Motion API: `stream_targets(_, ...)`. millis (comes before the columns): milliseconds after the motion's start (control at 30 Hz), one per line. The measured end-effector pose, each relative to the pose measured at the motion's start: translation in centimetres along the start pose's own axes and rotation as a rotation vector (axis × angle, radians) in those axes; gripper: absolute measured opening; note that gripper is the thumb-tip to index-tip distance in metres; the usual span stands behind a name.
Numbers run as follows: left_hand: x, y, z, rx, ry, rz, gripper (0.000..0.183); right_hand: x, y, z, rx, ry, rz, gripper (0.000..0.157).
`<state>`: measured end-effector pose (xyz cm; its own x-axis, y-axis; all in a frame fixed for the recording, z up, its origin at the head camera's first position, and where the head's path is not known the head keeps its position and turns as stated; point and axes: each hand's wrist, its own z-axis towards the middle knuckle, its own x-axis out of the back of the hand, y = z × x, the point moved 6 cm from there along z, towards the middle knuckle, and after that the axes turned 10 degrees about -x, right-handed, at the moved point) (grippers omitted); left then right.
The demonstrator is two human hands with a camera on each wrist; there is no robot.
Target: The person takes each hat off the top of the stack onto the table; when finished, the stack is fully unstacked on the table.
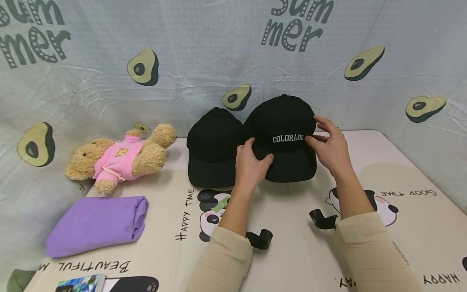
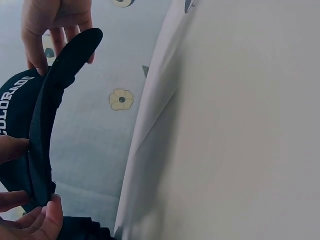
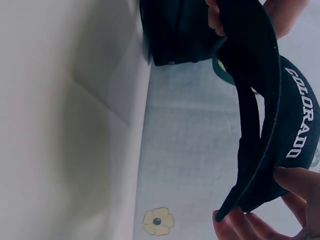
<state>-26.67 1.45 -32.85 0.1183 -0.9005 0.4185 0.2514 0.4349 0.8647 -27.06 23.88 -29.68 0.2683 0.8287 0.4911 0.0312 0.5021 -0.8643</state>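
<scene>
A black baseball cap (image 1: 282, 115) with white COLORADO lettering is held by both hands at the back of the table, its brim towards me. My left hand (image 1: 252, 168) grips its left side, where crown meets brim. On the opposite side my right hand (image 1: 331, 149) pinches the cap, thumb beside the last letter. Both wrist views show the cap's underside raised off the table, with fingers (image 3: 239, 222) under the brim (image 3: 272, 115). Another black cap (image 1: 211, 140) sits just left of it, partly covered by the held cap and my left hand.
A teddy bear (image 1: 118, 158) in a pink top lies at the left, behind a folded purple cloth (image 1: 96, 225). At the near left edge is a colourful flat item (image 1: 82, 284). An avocado-print curtain (image 1: 204, 52) hangs right behind the table (image 1: 292, 243).
</scene>
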Motion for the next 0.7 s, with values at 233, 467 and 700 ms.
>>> stream_targets(233, -0.8, 0.2, 0.0, 0.010, -0.005, -0.003, 0.072, 0.6, 0.8, 0.4, -0.008, -0.005, -0.006, 0.066)
stream_targets(467, -1.8, 0.2, 0.1, 0.001, -0.009, 0.000, 0.071, 1.2, 1.2, 0.6, 0.002, -0.007, -0.007, 0.066)
stream_targets(700, -2.9, 0.2, 0.1, 0.007, -0.015, 0.001, 0.071, 1.8, 2.0, 1.0, -0.008, -0.004, -0.013, 0.066)
